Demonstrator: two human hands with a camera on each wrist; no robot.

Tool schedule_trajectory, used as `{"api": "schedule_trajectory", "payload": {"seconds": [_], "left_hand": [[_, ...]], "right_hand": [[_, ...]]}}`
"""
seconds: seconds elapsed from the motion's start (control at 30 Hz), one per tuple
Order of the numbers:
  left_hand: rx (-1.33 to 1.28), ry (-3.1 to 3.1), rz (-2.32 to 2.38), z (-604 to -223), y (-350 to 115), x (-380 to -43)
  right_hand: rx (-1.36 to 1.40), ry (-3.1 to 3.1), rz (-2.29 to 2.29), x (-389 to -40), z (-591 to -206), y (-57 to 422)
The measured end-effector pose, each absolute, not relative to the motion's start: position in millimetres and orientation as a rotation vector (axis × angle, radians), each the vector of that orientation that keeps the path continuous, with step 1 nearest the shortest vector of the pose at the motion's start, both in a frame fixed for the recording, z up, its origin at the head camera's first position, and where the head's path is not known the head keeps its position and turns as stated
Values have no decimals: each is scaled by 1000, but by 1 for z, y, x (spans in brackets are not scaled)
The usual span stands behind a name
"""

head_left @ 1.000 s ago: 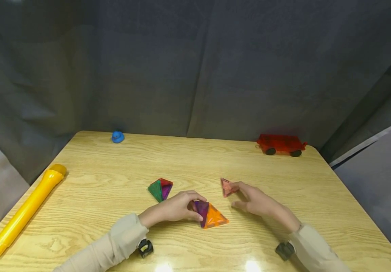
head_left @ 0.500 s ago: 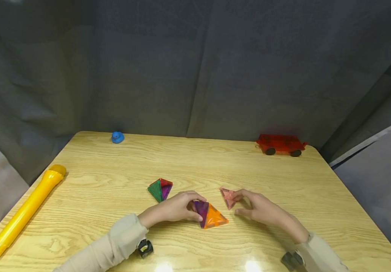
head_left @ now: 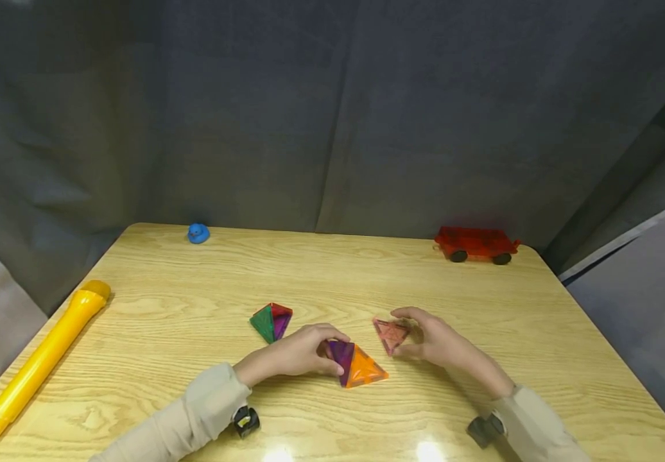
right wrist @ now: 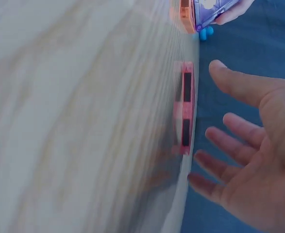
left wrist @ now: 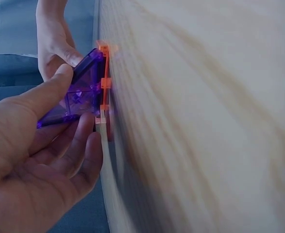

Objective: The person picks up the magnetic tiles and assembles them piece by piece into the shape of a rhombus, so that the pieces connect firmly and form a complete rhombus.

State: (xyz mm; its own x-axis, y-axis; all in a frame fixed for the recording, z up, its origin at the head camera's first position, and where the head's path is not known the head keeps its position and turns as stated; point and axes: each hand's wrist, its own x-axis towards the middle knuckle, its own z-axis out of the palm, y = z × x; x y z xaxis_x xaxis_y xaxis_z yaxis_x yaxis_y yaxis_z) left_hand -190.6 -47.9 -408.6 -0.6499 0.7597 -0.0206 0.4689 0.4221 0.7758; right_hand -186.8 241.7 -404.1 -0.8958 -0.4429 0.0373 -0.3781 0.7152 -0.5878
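My left hand point(head_left: 300, 351) pinches a translucent purple triangular magnetic tile point(head_left: 341, 359) between thumb and fingers. This tile stands up along an edge of an orange triangular tile point(head_left: 366, 368), which lies flat on the table. In the left wrist view the purple tile point(left wrist: 81, 92) rises tilted beside the orange tile point(left wrist: 105, 80). To the right, a pink triangular tile point(head_left: 389, 335) lies flat on the wood. Above and around its right side hovers my right hand point(head_left: 439, 339), thumb and fingers spread. The right wrist view has a gap between these fingertips and the pink tile point(right wrist: 187, 110).
Left of centre sits a small joined piece of green, red and purple tiles point(head_left: 271, 322). A long yellow toy microphone point(head_left: 43, 359) lies along the left edge. At the back are a blue rubber duck point(head_left: 198, 233) and a red wheeled toy car base point(head_left: 475, 244). Dark curtains point(head_left: 240, 115) hang behind.
The pink tile has slid towards me and turned a little under my right hand. My right fingers have since come off it and spread apart. The left hand has stayed still.
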Motion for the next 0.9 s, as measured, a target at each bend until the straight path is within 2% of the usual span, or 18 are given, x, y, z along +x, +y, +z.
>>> {"api": "schedule_trajectory", "payload": {"seconds": [0.33,0.5,0.9], "left_hand": [[1130,2309,1093,-409,-50,-190],[1070,2312,1094,-409,-48,-191],[1060,2318,1092,-409,-47,-190]], "right_hand": [[-632,2779,-913,-196,-412,233],[-639,2799,-868,-196,-413,232],[-824,2804,-937,-192,-413,233]]}}
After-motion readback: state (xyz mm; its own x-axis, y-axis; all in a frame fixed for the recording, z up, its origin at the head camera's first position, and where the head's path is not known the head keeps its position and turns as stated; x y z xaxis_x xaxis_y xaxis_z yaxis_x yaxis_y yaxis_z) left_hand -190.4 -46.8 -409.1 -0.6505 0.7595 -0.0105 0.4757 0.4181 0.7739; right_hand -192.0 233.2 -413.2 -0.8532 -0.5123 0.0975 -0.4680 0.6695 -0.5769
